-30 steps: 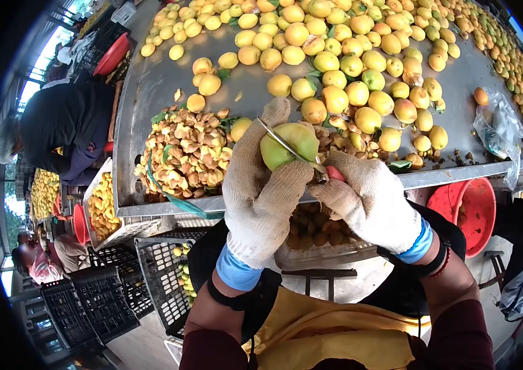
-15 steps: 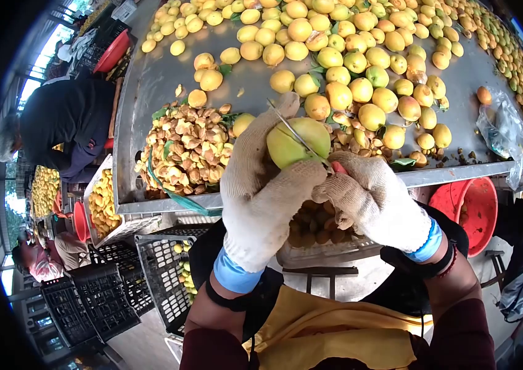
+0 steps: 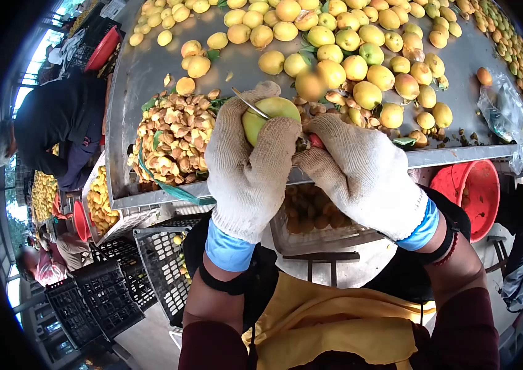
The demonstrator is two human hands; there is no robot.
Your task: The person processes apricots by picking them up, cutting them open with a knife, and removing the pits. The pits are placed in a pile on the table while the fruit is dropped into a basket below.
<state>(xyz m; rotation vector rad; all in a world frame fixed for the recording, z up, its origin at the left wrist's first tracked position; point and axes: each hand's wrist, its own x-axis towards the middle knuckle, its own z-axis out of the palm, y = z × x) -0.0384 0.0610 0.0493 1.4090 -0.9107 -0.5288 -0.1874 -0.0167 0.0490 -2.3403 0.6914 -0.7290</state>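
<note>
My left hand [image 3: 243,166], in a knitted white glove, is closed around a yellow-green apricot [image 3: 283,110] just over the table's front edge. A small knife with a thin metal blade [image 3: 255,107] lies across the fruit. Its red handle [image 3: 316,141] is gripped by my right hand [image 3: 360,172], also gloved, whose fingertips meet the left thumb. The gloves hide part of the blade and fruit. Behind my hands, whole apricots [image 3: 366,95] are spread over the metal table [image 3: 150,68], and a heap of brown-yellow pieces or pits [image 3: 175,135] lies to the left.
Below the table's edge sits a crate of fruit [image 3: 311,219]. A red bucket [image 3: 474,197] stands right, under a clear plastic bag [image 3: 503,114]. Black crates [image 3: 163,265] are at lower left. A person in dark clothes [image 3: 58,129] bends over at left; another [image 3: 52,262] is farther back.
Both hands, with the apricot and knife, have shifted left. The apricot is turned, the blade now crosses its upper left, and the right hand has come closer to the left. The view has shifted slightly.
</note>
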